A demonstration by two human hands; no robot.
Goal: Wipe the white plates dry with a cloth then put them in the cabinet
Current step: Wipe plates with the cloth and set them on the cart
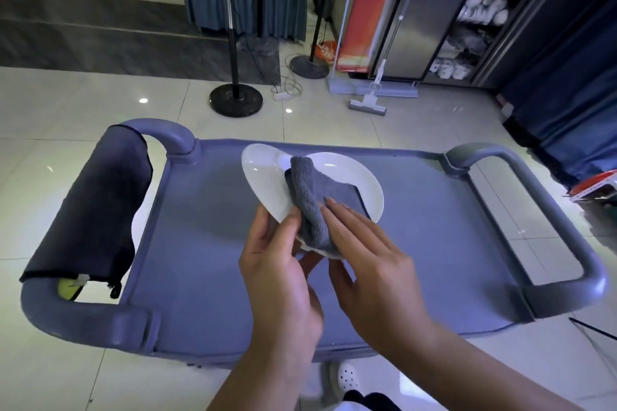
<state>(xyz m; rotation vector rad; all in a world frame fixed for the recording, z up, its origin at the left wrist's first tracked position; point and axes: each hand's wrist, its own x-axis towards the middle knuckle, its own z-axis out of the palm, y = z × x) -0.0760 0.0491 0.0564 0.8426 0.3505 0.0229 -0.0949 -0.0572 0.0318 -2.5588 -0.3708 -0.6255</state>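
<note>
Where left grip (280, 264) pinches: plate (263, 183) rim.

We see a white plate (263, 177) that looks like smooth, glossy ceramic, and a grey cloth (310, 197) with a rough terry nap. The cart (434, 227) looks like matt moulded plastic. The floor (83, 103) is glossy tile, and the cabinet (430, 10) brushed metal.

white plates (267, 183), tilted, grey cloth (314, 197) between
</note>
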